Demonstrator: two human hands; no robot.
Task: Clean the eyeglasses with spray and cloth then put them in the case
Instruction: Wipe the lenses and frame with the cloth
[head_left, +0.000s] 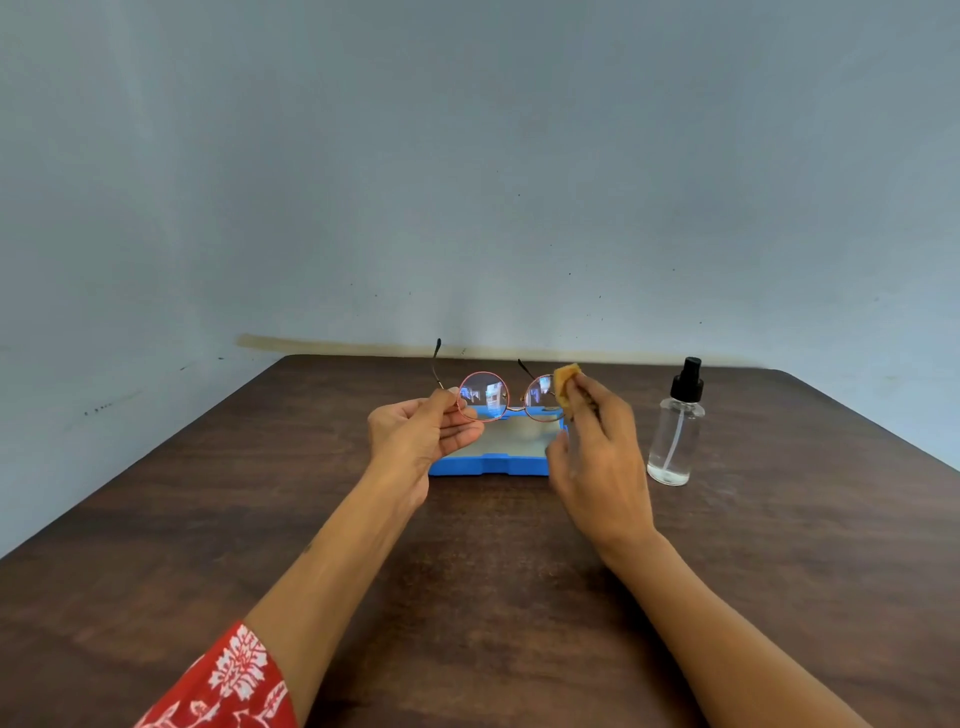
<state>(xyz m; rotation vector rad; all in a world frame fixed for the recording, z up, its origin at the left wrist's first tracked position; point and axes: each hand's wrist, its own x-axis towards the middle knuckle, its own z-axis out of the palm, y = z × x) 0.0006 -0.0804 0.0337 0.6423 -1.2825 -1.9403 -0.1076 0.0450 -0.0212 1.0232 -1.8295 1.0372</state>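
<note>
Round eyeglasses (485, 395) with a thin reddish frame are held up above the table, temples pointing away from me. My left hand (415, 434) pinches the frame at the left lens. My right hand (597, 447) holds a small yellow-brown cloth (567, 382) pressed against the right lens. Below the glasses lies an open blue case (488, 464) with a grey lining, partly hidden by both hands. A clear spray bottle (675, 431) with a black pump top stands upright to the right of my right hand.
Everything rests on a dark brown wooden table (208, 519) that meets a pale grey wall (467, 182) at the back. A red patterned sleeve (228, 680) shows at the lower left.
</note>
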